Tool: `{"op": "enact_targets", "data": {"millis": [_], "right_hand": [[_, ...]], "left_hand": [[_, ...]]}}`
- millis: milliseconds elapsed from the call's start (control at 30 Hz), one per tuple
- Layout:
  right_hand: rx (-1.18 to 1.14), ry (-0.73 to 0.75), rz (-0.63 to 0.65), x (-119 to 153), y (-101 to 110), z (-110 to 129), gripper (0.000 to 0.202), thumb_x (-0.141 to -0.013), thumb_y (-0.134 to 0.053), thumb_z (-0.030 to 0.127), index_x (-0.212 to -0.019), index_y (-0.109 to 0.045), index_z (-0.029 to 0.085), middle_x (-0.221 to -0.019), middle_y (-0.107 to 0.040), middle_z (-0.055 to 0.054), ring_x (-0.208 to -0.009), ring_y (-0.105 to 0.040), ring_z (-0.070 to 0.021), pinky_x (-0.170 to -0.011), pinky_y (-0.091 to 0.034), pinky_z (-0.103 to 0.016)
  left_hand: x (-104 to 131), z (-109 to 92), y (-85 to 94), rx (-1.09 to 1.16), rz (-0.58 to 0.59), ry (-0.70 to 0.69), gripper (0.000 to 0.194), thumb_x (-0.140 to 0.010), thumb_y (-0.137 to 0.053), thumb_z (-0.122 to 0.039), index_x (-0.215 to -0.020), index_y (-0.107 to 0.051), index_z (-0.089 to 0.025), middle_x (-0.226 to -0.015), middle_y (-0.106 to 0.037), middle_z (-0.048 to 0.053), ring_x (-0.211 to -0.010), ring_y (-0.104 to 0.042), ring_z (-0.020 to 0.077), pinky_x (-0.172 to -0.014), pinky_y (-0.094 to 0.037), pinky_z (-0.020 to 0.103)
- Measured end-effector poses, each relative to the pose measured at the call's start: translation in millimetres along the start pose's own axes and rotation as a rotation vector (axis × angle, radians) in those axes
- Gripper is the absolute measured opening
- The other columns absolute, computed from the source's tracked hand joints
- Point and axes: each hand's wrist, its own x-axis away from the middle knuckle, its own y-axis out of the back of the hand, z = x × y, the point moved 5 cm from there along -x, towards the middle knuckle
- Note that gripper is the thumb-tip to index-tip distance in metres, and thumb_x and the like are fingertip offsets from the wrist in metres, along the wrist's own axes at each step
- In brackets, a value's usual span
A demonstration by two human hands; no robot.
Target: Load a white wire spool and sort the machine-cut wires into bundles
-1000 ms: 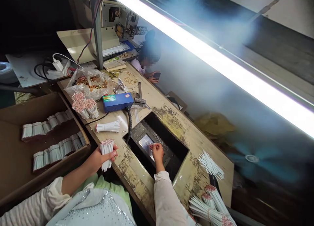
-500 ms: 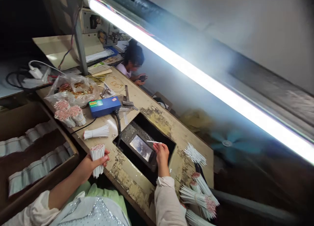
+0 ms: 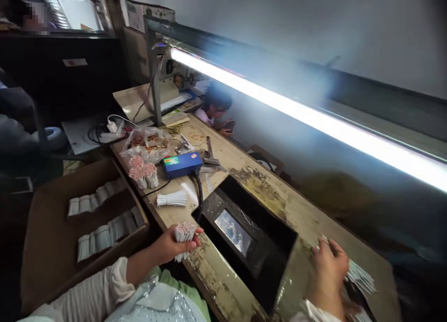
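The left hand (image 3: 171,243) is clamped around an upright bundle of thin white sticks with pinkish tips (image 3: 184,233); the tips are turned upward, and the thumb lies across the front. This hand is at the near edge of the worn, light-coloured wooden table (image 3: 209,261). The right hand (image 3: 330,266) is well apart from it, over the far right part of the same table, with its fingers bent. I cannot tell whether its fingertips are pressed together on something (they are small and somewhat blurred there). Just to the right of this hand lies a spread pile of thin white sticks (image 3: 361,276).

Between the two hands, there is a black rectangular recess (image 3: 268,284) in the tabletop, with a shiny grey rectangular panel (image 3: 234,232) inside. Just beyond the left hand, one white bundle of sticks (image 3: 172,198) is lying on its side. Farther beyond this hand are a blue rectangular box with a green and yellow label (image 3: 185,165) and, to its left, a cluster of upright pink-tipped bundles (image 3: 143,173). To the left of the left hand stands an open brown cardboard box (image 3: 49,219), holding two rows of white bundles (image 3: 104,238).
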Motion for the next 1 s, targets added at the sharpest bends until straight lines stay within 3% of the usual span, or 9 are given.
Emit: {"op": "enact_targets", "data": {"millis": [100, 200, 333, 600, 833, 933, 1000], "right_hand": [[-0.051, -0.059, 0.182, 34.1, -48.0, -2.3, 0.052, -0.059, -0.073, 0.061, -0.091, -0.066, 0.02, -0.102, -0.065, -0.011, -0.098, -0.062, -0.0291, -0.079, -0.053, -0.045], [-0.013, -0.018, 0.486, 84.7, -93.8, 13.4, 0.051, -0.067, -0.071, 0.057, -0.102, -0.067, 0.02, -0.104, -0.067, -0.008, -0.098, -0.062, -0.0255, -0.091, -0.049, -0.045], [0.036, 0.081, 0.761, 145.5, -137.0, 40.3, 0.043, -0.074, -0.067, 0.054, -0.102, -0.068, 0.021, -0.111, -0.068, -0.01, -0.105, -0.061, -0.027, -0.095, -0.046, -0.042], [0.014, 0.085, 1.083, 234.0, -194.6, 66.8, 0.039, -0.076, -0.066, 0.054, -0.101, -0.069, 0.024, -0.105, -0.07, -0.009, -0.095, -0.065, -0.0259, -0.086, -0.052, -0.038], [-0.028, 0.091, 1.257, 293.2, -242.9, 82.8, 0.038, -0.076, -0.067, 0.053, -0.1, -0.07, 0.025, -0.105, -0.071, -0.009, -0.1, -0.065, -0.0286, -0.088, -0.053, -0.041], [-0.056, 0.117, 1.363, 319.3, -263.7, 92.7, 0.037, -0.074, -0.068, 0.055, -0.096, -0.072, 0.025, -0.104, -0.072, -0.01, -0.101, -0.065, -0.0312, -0.085, -0.056, -0.044], [-0.062, 0.153, 1.461, 339.0, -272.9, 101.3, 0.036, -0.074, -0.067, 0.056, -0.095, -0.072, 0.027, -0.106, -0.072, -0.009, -0.103, -0.065, -0.0334, -0.083, -0.058, -0.046]], "left_hand": [[3.0, -11.7, 2.4, -0.075, 0.035, -0.07, 0.055, -0.068, -0.079, -0.047, -0.113, -0.07, -0.016, -0.086, -0.069, 0.007, -0.065, -0.052, 0.0127, -0.064, -0.041, 0.027], [9.2, -19.2, 7.0, -0.112, 0.063, -0.124, 0.052, -0.075, -0.074, -0.046, -0.117, -0.068, -0.017, -0.089, -0.068, 0.007, -0.065, -0.05, 0.0117, -0.062, -0.039, 0.025], [19.0, -29.3, 17.4, -0.109, 0.069, -0.171, 0.05, -0.077, -0.072, -0.045, -0.119, -0.067, -0.018, -0.094, -0.067, 0.007, -0.066, -0.049, 0.0113, -0.063, -0.039, 0.024], [45.4, -48.2, 52.7, -0.084, -0.008, -0.201, 0.049, -0.077, -0.071, -0.048, -0.116, -0.067, -0.018, -0.097, -0.067, 0.009, -0.068, -0.053, 0.0135, -0.066, -0.043, 0.027], [75.2, -61.6, 98.7, 0.083, -0.057, -0.263, 0.047, -0.073, -0.076, -0.043, -0.112, -0.067, -0.018, -0.095, -0.067, 0.009, -0.07, -0.058, 0.0135, -0.068, -0.046, 0.028], [91.4, -59.2, 121.9, 0.265, -0.148, -0.289, 0.046, -0.066, -0.081, -0.038, -0.104, -0.069, -0.016, -0.091, -0.067, 0.008, -0.064, -0.059, 0.0123, -0.065, -0.047, 0.029], [102.9, -48.3, 135.9, 0.403, -0.275, -0.299, 0.043, -0.058, -0.083, -0.034, -0.094, -0.07, -0.014, -0.082, -0.066, 0.005, -0.059, -0.058, 0.012, -0.06, -0.047, 0.028]]}}
